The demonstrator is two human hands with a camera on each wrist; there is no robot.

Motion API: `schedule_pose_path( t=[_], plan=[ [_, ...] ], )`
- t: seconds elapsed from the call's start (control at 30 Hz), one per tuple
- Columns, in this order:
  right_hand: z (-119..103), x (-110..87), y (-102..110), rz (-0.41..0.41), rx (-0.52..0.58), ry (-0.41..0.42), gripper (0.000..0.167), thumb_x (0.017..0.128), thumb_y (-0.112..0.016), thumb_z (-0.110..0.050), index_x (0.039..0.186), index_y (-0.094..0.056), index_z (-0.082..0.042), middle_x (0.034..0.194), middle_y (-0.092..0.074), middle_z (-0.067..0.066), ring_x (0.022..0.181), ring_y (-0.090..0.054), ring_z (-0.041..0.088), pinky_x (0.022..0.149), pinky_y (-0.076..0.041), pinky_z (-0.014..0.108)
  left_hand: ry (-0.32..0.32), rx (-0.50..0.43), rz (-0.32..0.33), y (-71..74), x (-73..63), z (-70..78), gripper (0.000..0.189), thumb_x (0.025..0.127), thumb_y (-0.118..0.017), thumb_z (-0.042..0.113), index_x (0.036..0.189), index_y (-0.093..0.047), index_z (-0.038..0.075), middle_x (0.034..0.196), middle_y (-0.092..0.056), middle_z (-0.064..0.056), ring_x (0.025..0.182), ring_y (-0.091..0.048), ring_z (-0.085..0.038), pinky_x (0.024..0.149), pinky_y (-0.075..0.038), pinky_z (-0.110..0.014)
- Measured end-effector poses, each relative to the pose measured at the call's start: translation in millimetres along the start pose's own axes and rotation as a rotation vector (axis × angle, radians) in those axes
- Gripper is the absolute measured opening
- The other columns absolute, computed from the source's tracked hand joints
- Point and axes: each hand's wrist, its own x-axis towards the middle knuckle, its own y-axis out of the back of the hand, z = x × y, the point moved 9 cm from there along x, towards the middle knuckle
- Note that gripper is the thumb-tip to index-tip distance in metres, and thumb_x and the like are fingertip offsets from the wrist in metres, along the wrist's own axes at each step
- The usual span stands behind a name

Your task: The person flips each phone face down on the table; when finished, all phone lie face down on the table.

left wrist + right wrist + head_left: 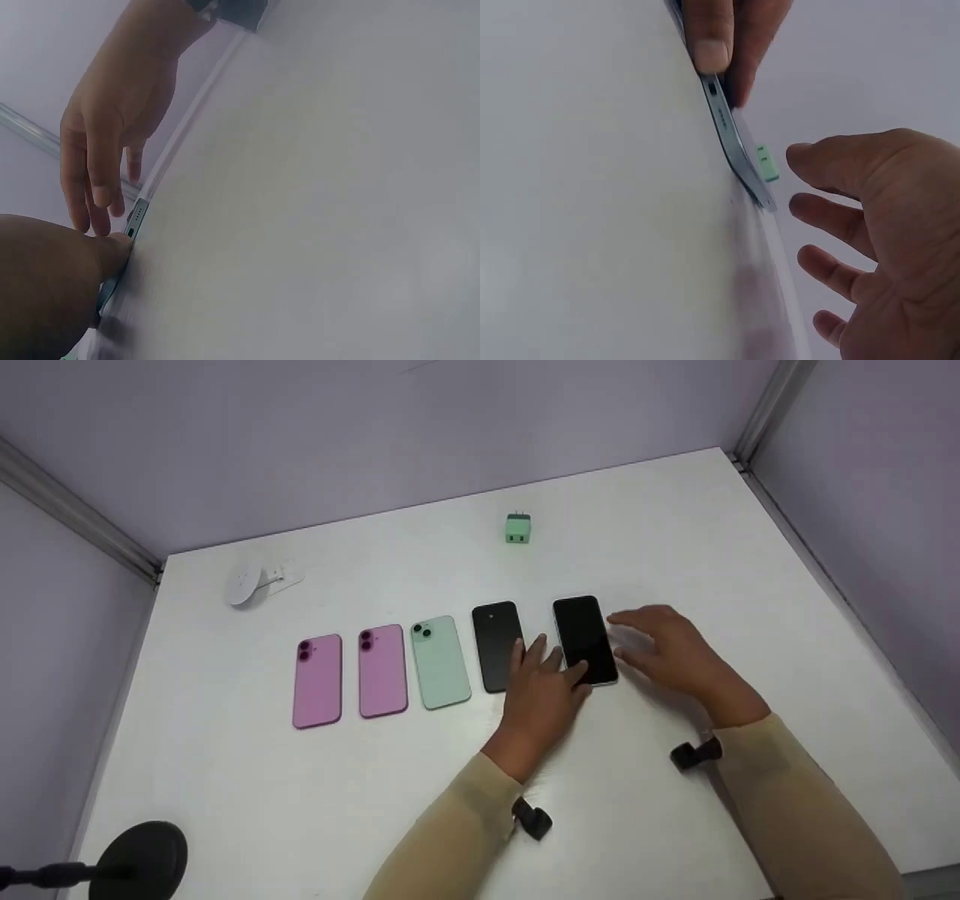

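Note:
A phone with a dark screen and pale edge [581, 628] lies face up at the right end of a row. My left hand [541, 696] rests over its lower left corner, fingers spread, one fingertip on the screen and the thumb by the bottom edge. In the right wrist view, a left-hand digit [709, 45] touches the phone's port edge [724, 116]. My right hand [679, 656] hovers just right of the phone, fingers loosely bent and holding nothing. Left of it lies a black phone [495, 634], its lower right side partly covered by left fingers.
A mint green phone [442, 667] and two pink phones, one nearer [383, 675] and one at the far left [318, 686], continue the row. A green plug adapter [517, 529] stands behind. A white disc charger [244, 585] lies back left; a black round object [142, 859] juts in front left.

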Motion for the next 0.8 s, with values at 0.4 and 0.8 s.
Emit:
schedule_pose_path(
  t=[0.4, 0.8],
  plan=[
    [9, 55.6, -8, -0.205, 0.060, -0.133, 0.067, 0.109, -0.064, -0.025, 0.170, -0.039, -0.012, 0.164, -0.054, 0.022, 0.156, -0.040, 0.048, 0.128, -0.031, 0.067, -0.026, 0.037, 0.012, 3.6, 2.5, 3.1, 0.040, 0.109, -0.061, 0.052, 0.143, -0.075, 0.035, 0.149, -0.071, -0.003, 0.159, -0.046, -0.029, 0.134, -0.026, -0.060],
    [31, 50.3, -9, -0.261, 0.249, -0.123, 0.082, 0.097, -0.073, 0.002, 0.167, -0.046, -0.032, 0.174, -0.043, 0.005, 0.159, -0.041, 0.044, 0.129, -0.032, 0.066, -0.029, 0.024, 0.029, 1.8, -1.4, -1.7, 0.041, 0.109, -0.062, 0.053, 0.143, -0.074, 0.035, 0.146, -0.073, -0.001, 0.159, -0.046, -0.026, 0.133, -0.025, -0.063]
  ],
)
